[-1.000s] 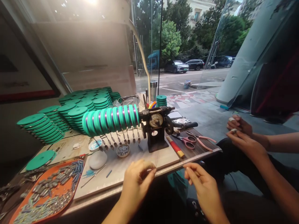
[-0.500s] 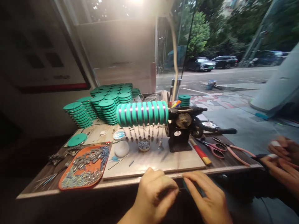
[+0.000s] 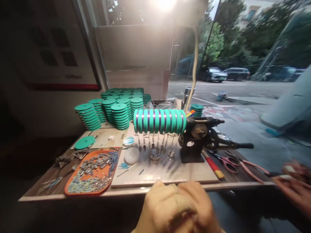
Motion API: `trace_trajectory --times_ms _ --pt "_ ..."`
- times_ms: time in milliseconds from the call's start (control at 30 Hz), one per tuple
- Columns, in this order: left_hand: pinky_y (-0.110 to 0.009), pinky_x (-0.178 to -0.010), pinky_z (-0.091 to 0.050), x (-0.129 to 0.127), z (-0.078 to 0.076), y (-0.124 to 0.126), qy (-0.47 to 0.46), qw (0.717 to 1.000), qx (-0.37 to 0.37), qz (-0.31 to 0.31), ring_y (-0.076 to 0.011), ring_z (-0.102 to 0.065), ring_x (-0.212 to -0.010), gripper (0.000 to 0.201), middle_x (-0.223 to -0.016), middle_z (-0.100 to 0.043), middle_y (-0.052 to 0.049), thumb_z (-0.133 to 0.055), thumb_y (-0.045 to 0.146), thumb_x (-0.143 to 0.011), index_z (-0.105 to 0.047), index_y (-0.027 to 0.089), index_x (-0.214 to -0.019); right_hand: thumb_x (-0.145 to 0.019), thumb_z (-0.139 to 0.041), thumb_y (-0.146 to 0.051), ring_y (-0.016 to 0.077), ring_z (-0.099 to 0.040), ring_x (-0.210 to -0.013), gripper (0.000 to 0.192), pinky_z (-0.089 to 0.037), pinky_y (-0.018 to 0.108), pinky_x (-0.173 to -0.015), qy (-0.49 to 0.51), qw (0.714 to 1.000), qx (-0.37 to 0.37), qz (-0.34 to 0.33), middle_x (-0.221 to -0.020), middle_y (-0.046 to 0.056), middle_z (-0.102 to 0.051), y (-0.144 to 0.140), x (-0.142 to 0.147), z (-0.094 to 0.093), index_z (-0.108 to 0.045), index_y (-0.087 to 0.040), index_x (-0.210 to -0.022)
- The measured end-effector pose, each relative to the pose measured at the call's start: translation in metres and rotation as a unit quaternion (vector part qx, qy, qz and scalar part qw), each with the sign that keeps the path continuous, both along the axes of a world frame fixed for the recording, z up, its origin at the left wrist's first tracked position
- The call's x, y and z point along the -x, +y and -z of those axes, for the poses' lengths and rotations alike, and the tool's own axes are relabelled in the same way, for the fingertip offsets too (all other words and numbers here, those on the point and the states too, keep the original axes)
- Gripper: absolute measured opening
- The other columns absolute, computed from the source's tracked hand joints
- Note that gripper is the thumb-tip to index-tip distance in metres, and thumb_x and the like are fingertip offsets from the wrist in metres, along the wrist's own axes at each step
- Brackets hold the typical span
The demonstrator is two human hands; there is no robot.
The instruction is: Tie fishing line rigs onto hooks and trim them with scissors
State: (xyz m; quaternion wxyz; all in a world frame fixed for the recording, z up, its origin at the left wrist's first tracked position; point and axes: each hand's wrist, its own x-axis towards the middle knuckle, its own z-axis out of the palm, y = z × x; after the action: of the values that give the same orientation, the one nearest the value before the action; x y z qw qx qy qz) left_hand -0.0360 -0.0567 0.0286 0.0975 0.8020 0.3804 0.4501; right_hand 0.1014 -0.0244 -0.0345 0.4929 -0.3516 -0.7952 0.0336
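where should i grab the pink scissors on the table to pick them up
Judging by how they lie, take the pink scissors by the pink loop handles, which point toward the near right of the table, and come from above and from the right. The blades run back-left toward the black winding machine and the red-handled tool, so that side looks crowded. The pink pliers lie close on the right.

Head camera — looking down, close over table (image 3: pixel 60 189).

The left hand (image 3: pixel 162 207) and right hand (image 3: pixel 196 204) are pressed together, fingers curled, just below the table (image 3: pixel 48 181) edge; whatever is held between them is hidden by blur.
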Motion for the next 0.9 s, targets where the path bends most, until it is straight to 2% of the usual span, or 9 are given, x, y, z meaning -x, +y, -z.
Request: trace_trajectory --times_ms 67,100,133,200,267,467,567,733,900 --pt "-0.028 -0.054 -0.033 0.002 0.002 0.004 0.015 1.000 0.010 -0.012 -0.0125 -0.050 -0.049 0.012 -0.056 -0.058 0.001 -0.050 0.022 -0.081 -0.057 0.021 -0.071 -0.084 -0.045 -0.023 0.0187 -0.062 -0.074 0.018 -0.047 0.032 -0.071 -0.043 0.992 -0.023 0.114 -0.077 0.005 -0.067 0.017 -0.040 -0.006 -0.062 -0.020 -0.086" --pt "-0.028 -0.054 -0.033 0.002 0.003 0.006 0.024 0.999 0.022 -0.017 -0.0126 -0.051 -0.050 0.011 -0.057 -0.059 0.001 -0.050 0.019 -0.080 -0.056 0.020 -0.071 -0.086 -0.042 -0.027 0.0186 -0.062 -0.075 0.022 -0.048 0.031 -0.070 -0.092 0.974 -0.019 0.207 -0.078 0.006 -0.067 0.026 -0.064 -0.009 -0.062 -0.019 -0.083" --pt "-0.027 -0.055 -0.033 0.002 0.004 0.008 0.036 0.998 0.038 -0.021 -0.0127 -0.052 -0.052 0.011 -0.059 -0.060 0.001 -0.050 0.017 -0.080 -0.056 0.020 -0.071 -0.086 -0.040 -0.029 0.0203 -0.062 -0.073 0.025 -0.048 0.032 -0.066 -0.114 0.960 -0.005 0.257 -0.080 0.008 -0.067 0.036 -0.088 -0.012 -0.062 -0.017 -0.084" --pt "-0.026 -0.055 -0.035 0.000 0.006 0.013 0.060 0.995 0.072 -0.033 -0.0132 -0.054 -0.055 0.011 -0.062 -0.061 0.000 -0.051 0.014 -0.080 -0.056 0.019 -0.072 -0.084 -0.039 -0.028 0.0250 -0.061 -0.066 0.029 -0.045 0.035 -0.055 -0.155 0.935 0.020 0.319 -0.077 0.012 -0.067 0.056 -0.129 -0.015 -0.065 -0.015 -0.078" --pt "-0.026 -0.056 -0.036 -0.002 0.009 0.018 0.077 0.991 0.095 -0.051 -0.0140 -0.055 -0.058 0.010 -0.064 -0.062 0.000 -0.052 0.014 -0.080 -0.057 0.019 -0.073 -0.079 -0.045 -0.025 0.0265 -0.061 -0.067 0.025 -0.043 0.035 -0.054 -0.213 0.918 0.056 0.329 -0.076 0.012 -0.066 0.076 -0.153 -0.015 -0.068 -0.015 -0.078" --pt "-0.028 -0.058 -0.038 -0.003 0.015 0.033 0.135 0.979 0.117 -0.097 -0.0166 -0.055 -0.061 0.011 -0.068 -0.063 -0.002 -0.049 0.016 -0.082 -0.059 0.019 -0.077 -0.069 -0.057 -0.019 0.0261 -0.056 -0.076 0.013 -0.041 0.033 -0.059 -0.313 0.884 0.122 0.326 -0.080 0.010 -0.061 0.111 -0.145 -0.015 -0.070 -0.017 -0.072" --pt "-0.028 -0.057 -0.036 -0.005 0.021 0.036 0.170 0.975 0.108 -0.098 -0.0170 -0.053 -0.060 0.012 -0.067 -0.061 -0.002 -0.048 0.017 -0.082 -0.059 0.019 -0.077 -0.069 -0.058 -0.019 0.0261 -0.056 -0.078 0.011 -0.042 0.033 -0.061 -0.317 0.875 0.141 0.339 -0.084 0.010 -0.060 0.102 -0.143 -0.016 -0.068 -0.016 -0.069" --pt "-0.027 -0.053 -0.031 -0.013 0.035 0.036 0.206 0.973 0.042 -0.098 -0.0158 -0.044 -0.052 0.016 -0.060 -0.056 -0.001 -0.046 0.017 -0.083 -0.058 0.019 -0.072 -0.073 -0.053 -0.019 0.0293 -0.056 -0.090 0.021 -0.044 0.036 -0.072 -0.313 0.862 0.168 0.363 -0.099 0.014 -0.060 0.079 -0.153 -0.015 -0.066 -0.011 -0.088" --pt "-0.027 -0.055 -0.029 -0.007 0.035 0.039 0.193 0.974 0.025 -0.114 -0.0148 -0.044 -0.053 0.016 -0.060 -0.054 0.000 -0.046 0.015 -0.084 -0.057 0.018 -0.074 -0.077 -0.050 -0.021 0.0286 -0.058 -0.084 0.022 -0.044 0.037 -0.074 -0.339 0.864 0.195 0.318 -0.088 0.010 -0.063 0.088 -0.155 -0.015 -0.068 -0.015 -0.088"
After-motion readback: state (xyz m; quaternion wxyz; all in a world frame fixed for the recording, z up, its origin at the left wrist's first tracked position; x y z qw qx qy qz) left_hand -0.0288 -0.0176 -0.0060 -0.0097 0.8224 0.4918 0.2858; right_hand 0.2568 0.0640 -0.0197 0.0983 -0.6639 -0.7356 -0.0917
